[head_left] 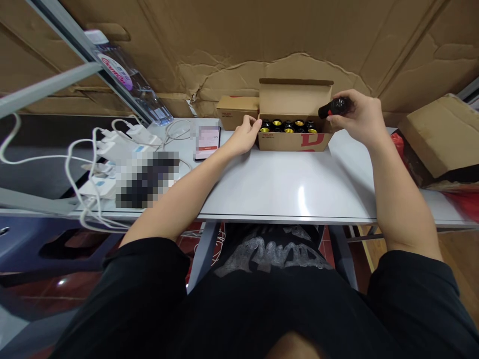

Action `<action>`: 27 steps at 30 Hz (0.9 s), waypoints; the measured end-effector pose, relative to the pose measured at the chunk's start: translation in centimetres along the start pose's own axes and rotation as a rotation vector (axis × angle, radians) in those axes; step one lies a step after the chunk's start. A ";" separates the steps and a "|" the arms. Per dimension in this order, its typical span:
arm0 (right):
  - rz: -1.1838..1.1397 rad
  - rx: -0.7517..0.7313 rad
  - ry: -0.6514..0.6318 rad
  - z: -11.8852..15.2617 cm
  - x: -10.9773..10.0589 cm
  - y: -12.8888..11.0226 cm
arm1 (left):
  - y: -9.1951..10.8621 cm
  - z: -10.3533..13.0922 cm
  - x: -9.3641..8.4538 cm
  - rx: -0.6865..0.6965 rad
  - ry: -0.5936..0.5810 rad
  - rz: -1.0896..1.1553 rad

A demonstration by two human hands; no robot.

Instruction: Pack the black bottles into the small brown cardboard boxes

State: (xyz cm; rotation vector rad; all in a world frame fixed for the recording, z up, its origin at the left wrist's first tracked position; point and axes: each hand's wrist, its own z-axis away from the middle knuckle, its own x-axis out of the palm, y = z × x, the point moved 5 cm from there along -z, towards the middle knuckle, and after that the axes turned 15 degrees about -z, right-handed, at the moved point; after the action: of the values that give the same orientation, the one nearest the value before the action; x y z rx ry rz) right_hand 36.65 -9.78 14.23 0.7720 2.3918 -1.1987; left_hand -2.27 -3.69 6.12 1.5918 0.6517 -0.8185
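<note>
An open cardboard box (280,142) stands at the back of the white table, its lid raised behind it. Inside are several black items with yellow rings, filling most of the box from the left. My right hand (359,115) grips a black cylindrical item (334,107) with a little red on it, held tilted just above the right end of the box. At the box's left front corner rests my left hand (245,134), fingers bent together against the cardboard; whether anything small is between them is hidden.
Left of the open box is a closed box (235,109). A phone (208,141), white chargers with cables (116,149) and a water bottle (130,80) occupy the left side. A large carton (441,132) sits at the right.
</note>
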 end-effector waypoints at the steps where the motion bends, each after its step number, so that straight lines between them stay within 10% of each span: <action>1: -0.018 0.003 -0.001 0.0 0.0 0.0 | 0.0 0.0 0.0 -0.003 -0.002 -0.001; 27: 0.028 0.036 -0.127 0.7 0.4 -2.0 | 0.3 0.6 -0.4 0.001 -0.006 0.004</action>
State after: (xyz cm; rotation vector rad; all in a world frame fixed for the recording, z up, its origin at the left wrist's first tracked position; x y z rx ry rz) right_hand 35.19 -11.18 14.84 0.7157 2.2563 -1.2438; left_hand -2.34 -4.28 6.58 1.5906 0.6441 -0.8202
